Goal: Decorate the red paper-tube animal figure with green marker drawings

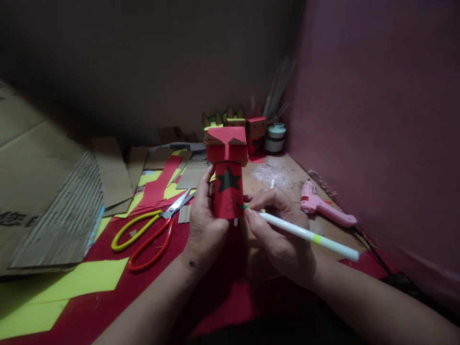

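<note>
A red paper figure (220, 201) stands upright in the middle, with a boxy red head (226, 152) on a round body. A dark star (228, 180) is on its front, above a thin drawn outline of rounded loops. My left hand (208, 220) is wrapped round the body from the left side. In my right hand (278, 227) is a white marker (298, 228) with a light green band, its green tip at the right edge of the drawn loops.
Scissors (167, 215) with yellow and red handles lie open at the left, near cardboard pieces (111, 172) and yellow paper (86, 280). A pink glue gun (327, 206) lies right. Behind are similar paper figures (256, 127) and a pale jar (275, 138).
</note>
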